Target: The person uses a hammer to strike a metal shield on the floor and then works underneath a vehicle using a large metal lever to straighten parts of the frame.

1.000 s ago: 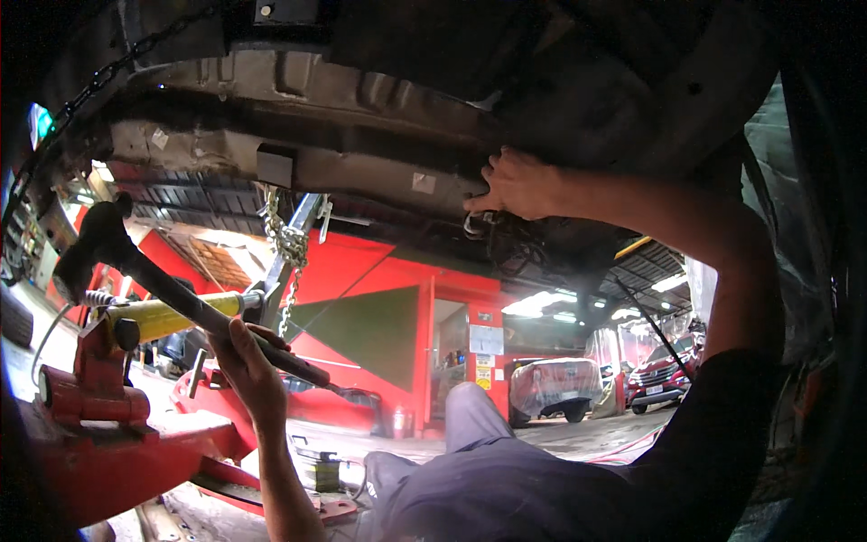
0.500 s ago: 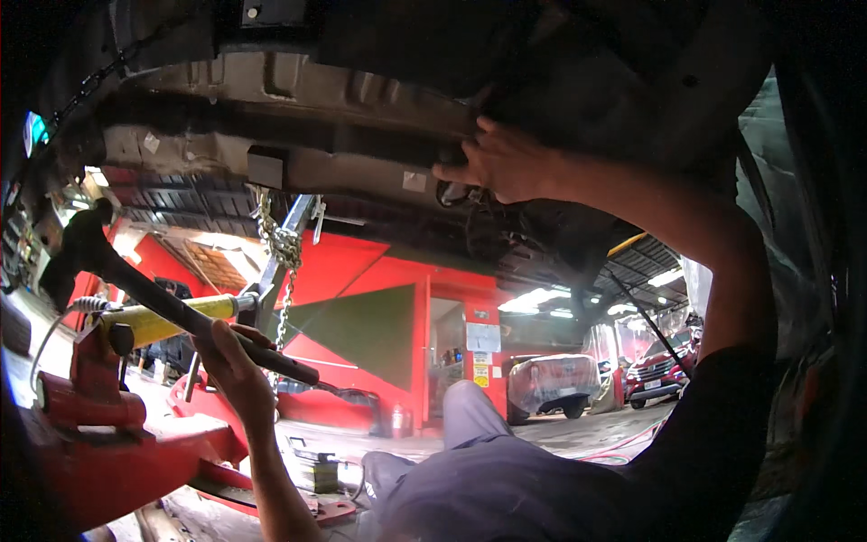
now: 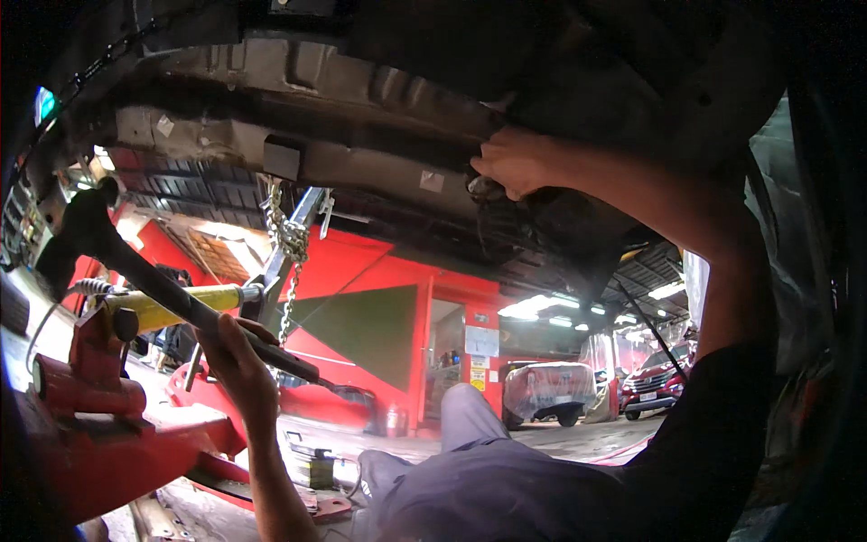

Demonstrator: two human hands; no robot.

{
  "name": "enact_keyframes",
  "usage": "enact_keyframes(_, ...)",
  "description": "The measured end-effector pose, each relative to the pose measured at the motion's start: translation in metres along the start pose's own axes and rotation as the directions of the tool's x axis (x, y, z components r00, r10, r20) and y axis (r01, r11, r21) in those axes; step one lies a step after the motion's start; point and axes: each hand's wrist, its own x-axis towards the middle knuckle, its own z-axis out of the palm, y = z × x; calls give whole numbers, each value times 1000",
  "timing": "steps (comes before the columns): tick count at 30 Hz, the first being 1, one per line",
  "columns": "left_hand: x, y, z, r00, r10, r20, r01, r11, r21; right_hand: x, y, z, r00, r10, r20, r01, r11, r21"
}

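Observation:
My left hand (image 3: 237,357) is wrapped around the handle of a black hammer (image 3: 158,285), whose large dark head is raised at the left. Overhead, my right hand (image 3: 515,163) is up against the underside of a vehicle body (image 3: 352,172), fingers curled together. Just below those fingers sits a small dark part with wiring (image 3: 483,190). Shadow hides whether the right fingers hold anything. A dark square block (image 3: 282,159) is on the body panel, left of my right hand.
A red pulling frame (image 3: 117,452) with a yellow hydraulic cylinder (image 3: 181,305) stands at the left. From above hangs a metal chain (image 3: 287,239). A battery-like box (image 3: 316,470) is on the floor by my legs. Farther back are a plastic-wrapped vehicle (image 3: 551,390) and a red car (image 3: 652,384).
My right hand's fingers have gone from spread along the panel to curled together. The view has shifted slightly, and the left hand still holds the hammer.

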Motion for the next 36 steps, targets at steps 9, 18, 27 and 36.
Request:
enact_keyframes(9,3,-5,-4,999,-12,-40,12,1000,-17,29,-7,24,994,94,54,-60,890,-453)
enact_keyframes(18,-1,10,1,999,19,-46,-18,1000,23,28,18,74,968,196,157,-106,886,-452)
enact_keyframes(27,4,10,-1,998,-1,-55,-1,999,-36,40,16,35,877,-7,480,251,859,-447)
enact_keyframes(36,3,-15,-1,993,-106,55,108,994,-28,13,1,13,996,1,-93,-5,999,-44)
